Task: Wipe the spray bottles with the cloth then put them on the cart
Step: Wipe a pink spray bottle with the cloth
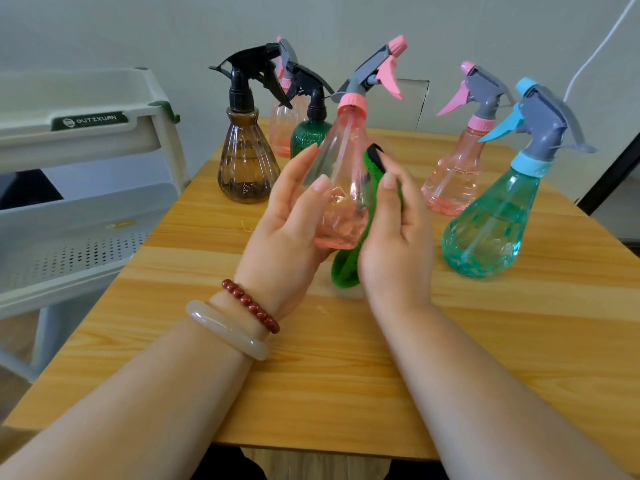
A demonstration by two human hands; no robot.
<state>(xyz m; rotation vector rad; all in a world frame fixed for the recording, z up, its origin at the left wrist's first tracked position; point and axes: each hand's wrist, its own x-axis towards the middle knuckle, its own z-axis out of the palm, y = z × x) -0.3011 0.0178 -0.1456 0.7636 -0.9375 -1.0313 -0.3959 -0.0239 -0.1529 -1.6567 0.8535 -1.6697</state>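
At centre frame, the left hand [291, 216] is grasping a pink spray bottle [341, 188], holding it tilted above the bench [311, 375]. The right hand [394, 237] is gripping a green cloth [353, 265] and pressing it against the bottle's right side. Wiping appears to be in progress on this bottle. Five more bottles are standing on the bench: a brown bottle [247, 161], a green bottle [308, 133] and a second pink bottle [284, 129] behind it, a third pink bottle [453, 178] and a teal bottle [491, 223] at right. The cart [79, 140], at upper left, is showing no bottles on its visible shelves, so most of the task appears to remain.
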